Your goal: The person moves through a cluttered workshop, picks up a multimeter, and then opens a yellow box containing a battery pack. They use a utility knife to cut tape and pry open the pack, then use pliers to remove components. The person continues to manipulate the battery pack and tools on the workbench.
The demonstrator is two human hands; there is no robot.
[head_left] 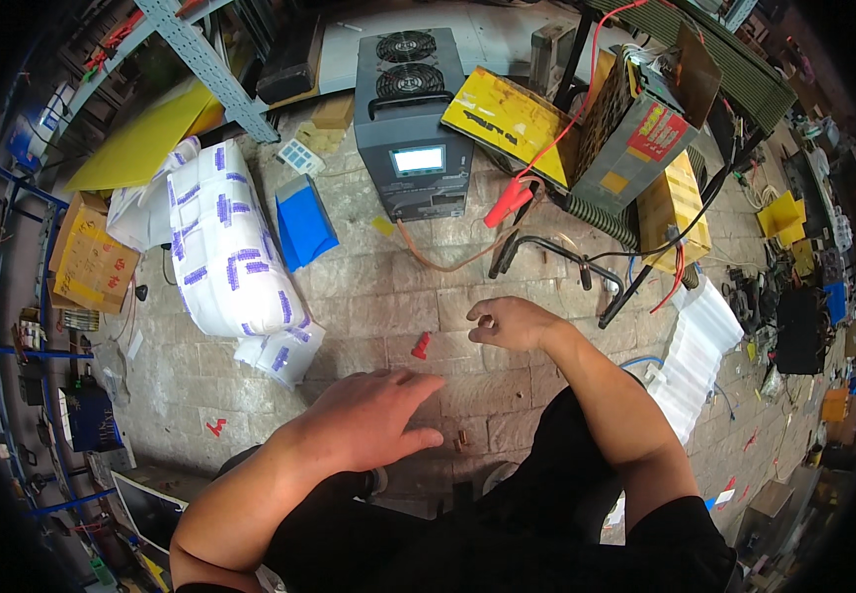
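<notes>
My left hand (368, 415) is spread open above the brick floor (507, 390), fingers stretched and thumb apart. My right hand (507, 323) is higher, its fingers curled around what looks like a small dark piece, too small to name. A red plastic piece (422, 345) lies between my hands, and a small copper-coloured piece (462, 441) lies below my left hand's thumb. Farther forward, a red clamp (509, 206) on a red lead rests by a black metal stand (546, 245). A grey machine (413, 128) with two fans and a lit screen stands beyond.
A white padded bundle (220, 237) and blue sheet (304, 222) lie left. A yellow board (502, 119), grey metal case (635, 138) and yellow carton (675, 212) are front right. A white foam sheet (699, 346) lies right. Cluttered shelves (47, 395) line the left.
</notes>
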